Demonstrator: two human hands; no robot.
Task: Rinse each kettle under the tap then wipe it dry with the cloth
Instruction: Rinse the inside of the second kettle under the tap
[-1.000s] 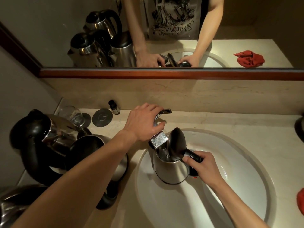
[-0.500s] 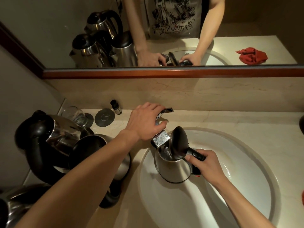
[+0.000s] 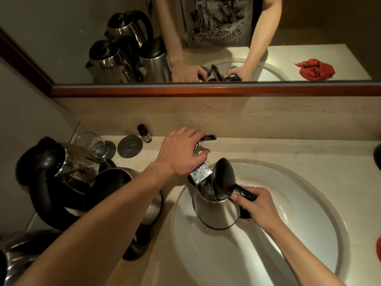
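1. Little had changed over the last second: the left hand still gripped the tap.
2. The right hand kept holding the open kettle by its handle over the sink.
3. Rinsing likely continued; the cloth showed only in the mirror.
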